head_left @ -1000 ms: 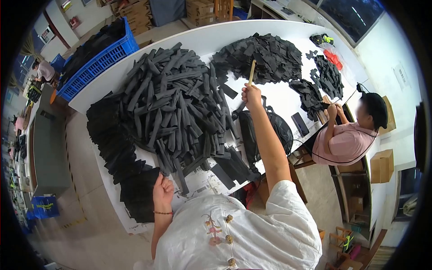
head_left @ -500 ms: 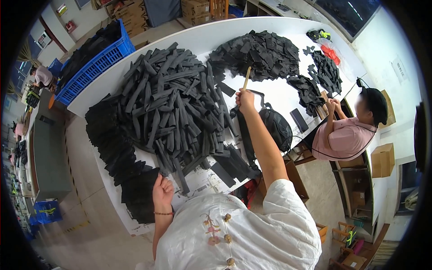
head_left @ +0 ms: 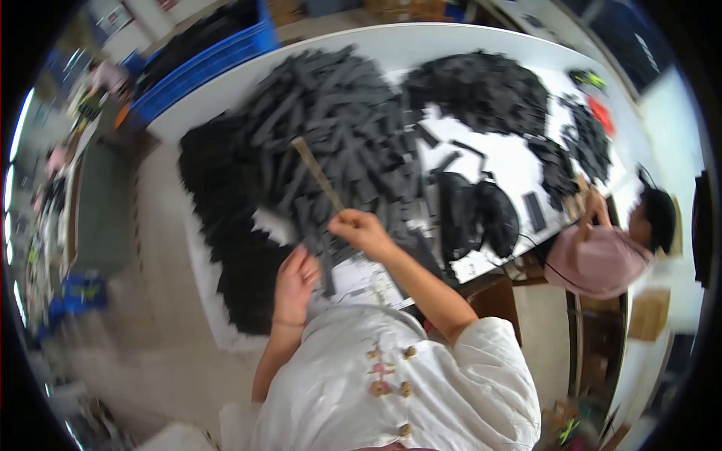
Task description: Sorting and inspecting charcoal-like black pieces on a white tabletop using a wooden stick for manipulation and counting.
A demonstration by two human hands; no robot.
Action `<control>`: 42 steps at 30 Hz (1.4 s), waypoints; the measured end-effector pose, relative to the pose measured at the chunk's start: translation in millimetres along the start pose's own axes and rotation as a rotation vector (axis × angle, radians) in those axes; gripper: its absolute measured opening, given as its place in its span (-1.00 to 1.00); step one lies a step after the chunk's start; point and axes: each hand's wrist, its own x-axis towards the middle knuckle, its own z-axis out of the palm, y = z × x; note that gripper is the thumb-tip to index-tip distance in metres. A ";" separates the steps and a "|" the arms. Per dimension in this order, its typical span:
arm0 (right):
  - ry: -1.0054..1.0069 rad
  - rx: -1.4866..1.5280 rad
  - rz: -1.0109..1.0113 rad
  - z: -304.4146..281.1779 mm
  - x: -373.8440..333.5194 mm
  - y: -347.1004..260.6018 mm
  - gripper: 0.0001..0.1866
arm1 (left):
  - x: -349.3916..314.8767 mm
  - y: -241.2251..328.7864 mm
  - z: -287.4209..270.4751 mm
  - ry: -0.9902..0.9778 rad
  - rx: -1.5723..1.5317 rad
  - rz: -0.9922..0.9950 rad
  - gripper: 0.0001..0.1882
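A thin, light wooden stick [head_left: 317,174] slants up and left from my right hand [head_left: 363,231], whose fingers are closed round its lower end. The stick passes over a large heap of dark grey fabric tubes [head_left: 331,113]. Close to the heap's near edge is my left hand [head_left: 295,286], its fingers curled; blur hides whatever is in them. Left of that hand lies a long layered row of black fabric pieces [head_left: 244,278]. A black bag with straps [head_left: 492,218] rests on the white table [head_left: 500,156], to the right of my right hand.
Beyond the bag is a pile of flat black pieces [head_left: 481,90], with smaller dark piles to its right. A co-worker in pink [head_left: 598,259] works at the table's right side. A blue crate [head_left: 203,68] with dark material stands behind the table's far left.
My right hand has swung left and nearer to me with the stick, from beside the bag to over the tubes. My left hand stays near the heap's edge. The whole view has shifted.
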 end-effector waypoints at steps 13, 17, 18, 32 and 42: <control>-0.133 0.106 0.083 31.6 -9.1 -13.0 -0.77 | -9.2 17.7 2.4 -0.114 0.077 0.052 -0.92; -0.142 -0.003 0.030 38.3 -11.2 -6.9 -0.80 | -8.8 15.1 -5.6 -0.089 0.119 0.065 -0.90; -0.151 -0.003 0.032 40.2 -11.6 -6.6 -0.80 | -7.8 12.8 -6.0 -0.007 0.148 0.122 -0.88; -0.127 0.007 -0.053 57.9 -13.8 11.1 -0.81 | -4.2 9.2 -13.7 0.057 0.115 0.384 -0.90; -0.156 0.108 0.060 72.5 -25.7 20.7 -0.87 | -5.1 0.7 -39.6 -0.127 -0.455 0.064 -0.83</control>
